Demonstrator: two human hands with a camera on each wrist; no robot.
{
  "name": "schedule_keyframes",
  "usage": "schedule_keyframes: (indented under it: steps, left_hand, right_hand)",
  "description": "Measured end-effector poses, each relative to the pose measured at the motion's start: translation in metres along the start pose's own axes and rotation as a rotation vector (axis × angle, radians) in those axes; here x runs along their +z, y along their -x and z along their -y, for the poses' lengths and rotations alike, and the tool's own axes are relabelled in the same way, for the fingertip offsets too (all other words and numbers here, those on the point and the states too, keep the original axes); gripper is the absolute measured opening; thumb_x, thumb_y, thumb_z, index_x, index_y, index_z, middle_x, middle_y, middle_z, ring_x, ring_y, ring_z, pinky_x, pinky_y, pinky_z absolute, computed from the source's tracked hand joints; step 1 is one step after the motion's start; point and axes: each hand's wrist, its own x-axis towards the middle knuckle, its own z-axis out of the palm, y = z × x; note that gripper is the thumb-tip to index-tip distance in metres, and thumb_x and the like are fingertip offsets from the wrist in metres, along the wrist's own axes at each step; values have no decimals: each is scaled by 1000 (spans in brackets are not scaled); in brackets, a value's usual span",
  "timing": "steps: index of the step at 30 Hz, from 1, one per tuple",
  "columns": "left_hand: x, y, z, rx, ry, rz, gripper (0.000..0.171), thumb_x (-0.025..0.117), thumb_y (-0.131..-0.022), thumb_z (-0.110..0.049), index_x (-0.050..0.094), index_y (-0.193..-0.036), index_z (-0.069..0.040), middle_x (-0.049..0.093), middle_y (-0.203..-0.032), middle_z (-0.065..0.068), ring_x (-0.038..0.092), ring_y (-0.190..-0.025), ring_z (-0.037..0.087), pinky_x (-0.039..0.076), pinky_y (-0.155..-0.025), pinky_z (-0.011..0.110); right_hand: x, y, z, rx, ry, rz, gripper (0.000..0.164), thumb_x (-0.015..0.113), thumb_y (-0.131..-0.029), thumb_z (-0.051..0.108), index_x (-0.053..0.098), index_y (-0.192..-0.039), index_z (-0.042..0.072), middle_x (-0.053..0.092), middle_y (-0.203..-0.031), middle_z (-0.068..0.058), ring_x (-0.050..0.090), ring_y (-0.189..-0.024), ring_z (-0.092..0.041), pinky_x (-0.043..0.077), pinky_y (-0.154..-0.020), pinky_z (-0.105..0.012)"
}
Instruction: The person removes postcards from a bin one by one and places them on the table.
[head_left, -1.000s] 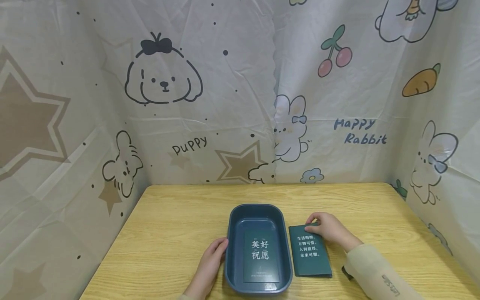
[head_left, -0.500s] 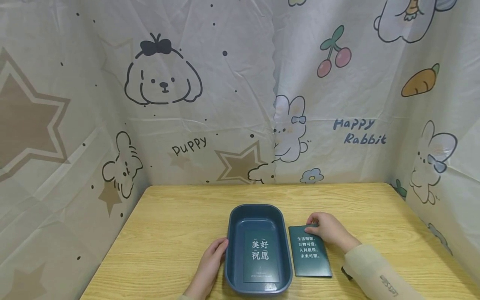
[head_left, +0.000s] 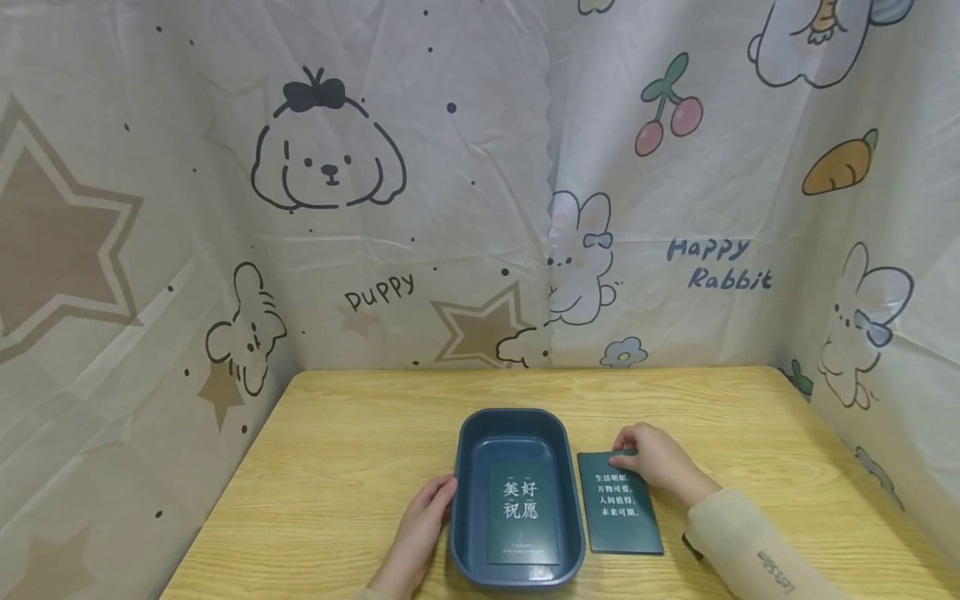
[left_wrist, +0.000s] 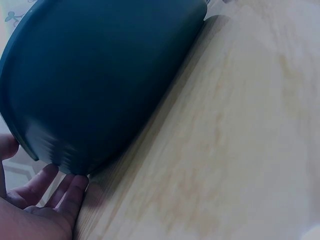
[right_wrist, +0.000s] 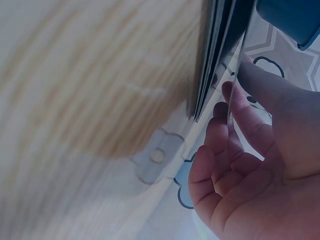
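A dark blue, deep rectangular tray (head_left: 517, 442) sits on the table, and a dark green card (head_left: 522, 525) with white Chinese characters lies inside it. My left hand (head_left: 426, 517) is at its left side; in the left wrist view, the fingertips (left_wrist: 77, 181) touch the outer wall, with the thumb near the rim. To the right of the tray is a stack of dark green cards (head_left: 622, 529), the top one printed with white lines. My right hand (head_left: 656, 458) pinches this top card at its far right corner. The right wrist view shows several layered edges (right_wrist: 202, 75) beneath it.
The light wood table (head_left: 360, 425) reaches back to a pale printed curtain (head_left: 420, 208), which also hangs along both sides. A small dark object (head_left: 693, 546) shows beside the right sleeve (head_left: 750, 533).
The top card's near edge, slightly raised a second ago, now looks flatter over the stack. Both hands and the tray have stayed nearly in place.
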Motion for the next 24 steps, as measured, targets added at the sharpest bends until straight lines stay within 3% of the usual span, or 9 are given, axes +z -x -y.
schedule_keyframes:
  steps: [12,24]
  left_hand:
    - [-1,1,-1,-28,-14,17,63,46,-96,-49,51,-131,3,57,-130,22,54,-114,30,40,-104,53]
    - [-1,1,-1,-15,-5,10,62,47,-96,-48,51,-130,4,57,-129,23,55,-113,30,41,-103,52]
  right_hand:
    - [1,-1,-2,-6,25,-4,14,76,-78,23,65,-80,15,56,-73,-1,48,-68,-17,45,-63,-36]
    - [3,-2,-3,-18,56,-10,15,77,-78,24,66,-81,14,55,-75,-2,48,-69,-17,45,-63,-36]
